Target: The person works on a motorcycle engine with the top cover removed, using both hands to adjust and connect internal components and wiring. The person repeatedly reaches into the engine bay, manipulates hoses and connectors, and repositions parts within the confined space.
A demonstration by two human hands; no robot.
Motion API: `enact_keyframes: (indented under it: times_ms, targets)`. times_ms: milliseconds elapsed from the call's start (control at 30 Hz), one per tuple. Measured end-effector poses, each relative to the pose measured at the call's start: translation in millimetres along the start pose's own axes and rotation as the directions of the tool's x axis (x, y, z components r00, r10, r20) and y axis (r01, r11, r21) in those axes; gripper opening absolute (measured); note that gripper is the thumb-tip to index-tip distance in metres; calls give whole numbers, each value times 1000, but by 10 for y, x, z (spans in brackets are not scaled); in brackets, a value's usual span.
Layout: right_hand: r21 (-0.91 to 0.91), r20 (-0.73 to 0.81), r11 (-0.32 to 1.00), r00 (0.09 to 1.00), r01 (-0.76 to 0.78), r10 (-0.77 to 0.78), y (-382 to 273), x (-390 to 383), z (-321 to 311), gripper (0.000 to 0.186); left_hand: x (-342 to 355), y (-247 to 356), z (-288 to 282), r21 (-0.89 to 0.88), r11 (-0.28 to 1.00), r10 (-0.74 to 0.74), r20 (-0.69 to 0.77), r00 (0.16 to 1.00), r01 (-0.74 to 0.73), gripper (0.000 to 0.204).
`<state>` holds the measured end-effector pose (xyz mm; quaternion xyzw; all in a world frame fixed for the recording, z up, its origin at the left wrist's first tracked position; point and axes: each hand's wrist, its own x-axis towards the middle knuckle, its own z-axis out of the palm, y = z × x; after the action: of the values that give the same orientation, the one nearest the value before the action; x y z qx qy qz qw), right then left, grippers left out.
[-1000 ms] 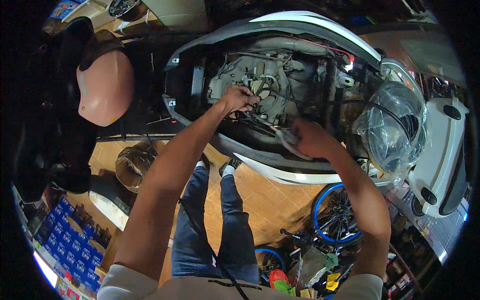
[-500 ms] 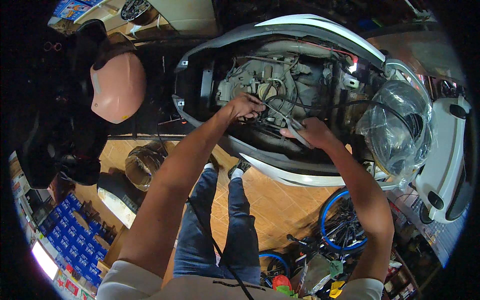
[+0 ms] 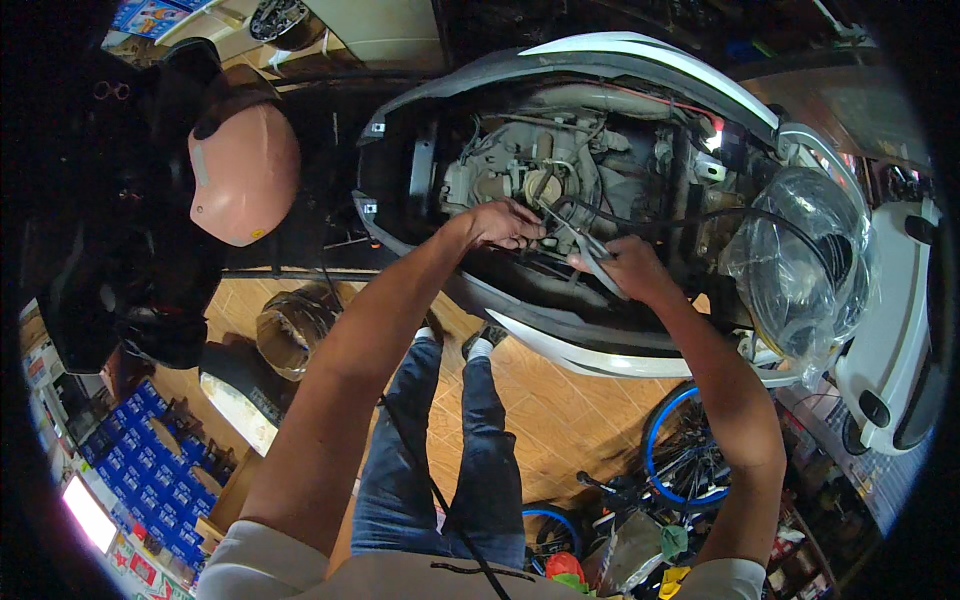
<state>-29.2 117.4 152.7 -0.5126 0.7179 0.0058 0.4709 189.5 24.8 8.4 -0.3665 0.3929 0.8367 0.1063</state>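
Note:
A scooter's open body (image 3: 545,328) lies across the view, with the dusty grey engine (image 3: 492,165) bared inside. My right hand (image 3: 638,268) is closed round the handles of long-nosed pliers (image 3: 592,252). Their jaws reach up and left to a round, brass-coloured part (image 3: 543,187) on the engine. Close beside the jaw tips, my left hand (image 3: 506,224) has its fingers drawn together in a pinch; what lies between them is too small to make out. A black hose (image 3: 690,216) runs from near the jaws toward the right.
Clear plastic wrap (image 3: 790,260) covers the scooter's right end. A pink helmet (image 3: 245,175) rests at the left. Below are a cardboard box (image 3: 283,338), a blue-rimmed bicycle wheel (image 3: 655,440) and the tiled floor (image 3: 560,420). A white scooter panel (image 3: 890,330) stands far right.
The whole view has shifted slightly. My left hand has moved a little right along the engine, and the pliers stay in my right hand with their jaws at the same area.

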Motion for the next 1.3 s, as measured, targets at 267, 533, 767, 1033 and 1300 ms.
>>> enact_keyframes:
  times_ms: [267,533,767,1033,1300]
  targets:
    - [-63,47,998,999,-7,10,201,62,-23,67,-88,49,54,48,998,42,-74,996,-38,41]
    - [-124,74,992,997,31,-21,257,159,-13,69,-145,106,108,209,970,138,-50,989,-125,32]
    - [-154,148,985,984,-75,98,66,120,-103,80,-70,22,90,247,952,199,-56,978,-180,31]
    - [-106,122,993,990,-58,71,120,126,-37,70,-25,-29,68,224,960,182,-50,982,-166,30]
    - [-33,79,999,996,34,-31,50,51,-87,65,-120,86,139,195,969,170,-92,981,-150,31]
